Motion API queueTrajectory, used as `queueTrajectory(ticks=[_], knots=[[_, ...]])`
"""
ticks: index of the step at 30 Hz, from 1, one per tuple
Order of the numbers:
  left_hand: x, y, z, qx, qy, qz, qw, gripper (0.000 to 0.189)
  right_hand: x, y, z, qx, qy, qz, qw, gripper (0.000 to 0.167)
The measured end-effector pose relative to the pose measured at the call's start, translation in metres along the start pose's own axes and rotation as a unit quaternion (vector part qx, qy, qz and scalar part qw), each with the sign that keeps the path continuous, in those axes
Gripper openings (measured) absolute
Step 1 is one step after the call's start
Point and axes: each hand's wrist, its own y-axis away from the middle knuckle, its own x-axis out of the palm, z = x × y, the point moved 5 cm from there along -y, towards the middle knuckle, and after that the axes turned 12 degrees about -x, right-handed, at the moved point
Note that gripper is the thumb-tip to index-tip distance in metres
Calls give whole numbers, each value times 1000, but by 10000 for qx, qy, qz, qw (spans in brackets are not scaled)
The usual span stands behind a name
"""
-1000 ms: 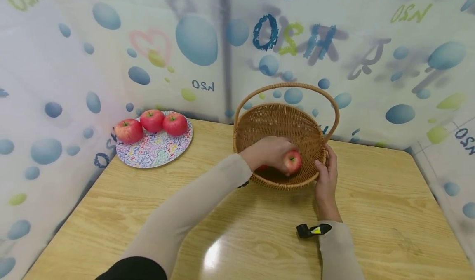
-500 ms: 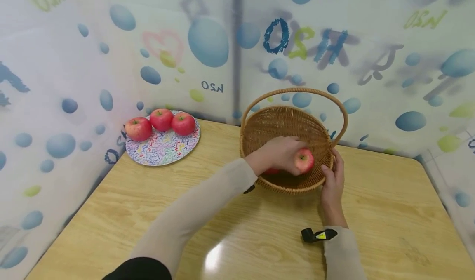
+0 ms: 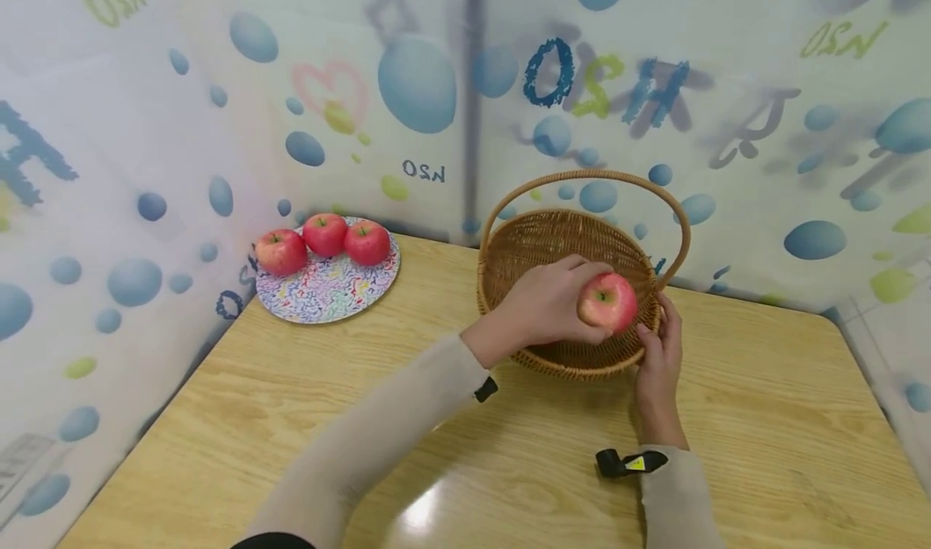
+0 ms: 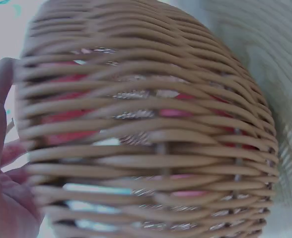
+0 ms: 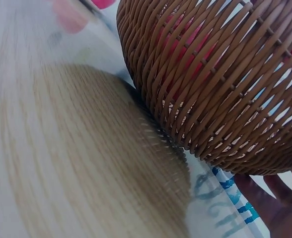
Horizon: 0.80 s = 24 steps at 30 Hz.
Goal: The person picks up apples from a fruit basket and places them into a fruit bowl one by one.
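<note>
My left hand (image 3: 545, 305) grips a red apple (image 3: 609, 303) from its left side, over the front part of a brown wicker basket (image 3: 563, 238). The basket tilts so its mouth faces me, its arched handle rising behind. My right hand (image 3: 659, 371) holds the basket's right rim, thumb on the inner side and fingers outside. Through the weave in the right wrist view, a red apple (image 5: 185, 49) shows inside the basket. The left wrist view has the basket's outer wall (image 4: 151, 114) close up, with red patches behind the strands.
A round plate (image 3: 313, 298) with a colourful squiggle pattern stands at the table's back left. Three red apples (image 3: 325, 235) sit along its far side. Behind the wood-grain table (image 3: 756, 420) hang printed sheets (image 3: 414, 15) with blue dots.
The left hand has raised the apple from within the basket, up and slightly right, and it looks larger. The right hand keeps its hold on the rim. The head view has shifted a little.
</note>
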Motion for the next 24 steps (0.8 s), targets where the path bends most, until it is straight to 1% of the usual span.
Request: queueTrajectory(ticks=[4, 8, 11, 15, 17, 20, 22, 24], knots=[[-17, 15, 9, -380, 502, -435, 9971, 77, 0, 1, 0, -15, 74, 28, 10000, 54], [-32, 29, 24, -727, 975, -906, 9884, 76, 0, 1, -1, -38, 174, 43, 9998, 54], [-40, 39, 38, -949, 1308, -1096, 9808, 77, -1, 0, -2, -13, 169, 36, 9998, 54], [-48, 50, 56, -1210, 1637, -1288, 9705, 77, -2, 0, -2, -24, 146, 30, 9999, 54], [-51, 57, 64, -1296, 1776, -1425, 9651, 75, -2, -1, -2, -45, 178, 33, 9998, 54], [-54, 66, 73, -1327, 1991, -1570, 9582, 73, -2, -1, -2, -91, 164, -4, 9998, 53], [-54, 72, 78, -1333, 2132, -1621, 9542, 73, -1, 0, -2, -113, 55, -45, 9999, 53], [-55, 78, 85, -1344, 2334, -1691, 9481, 74, 0, 1, -2, -115, -83, -79, 9999, 54]])
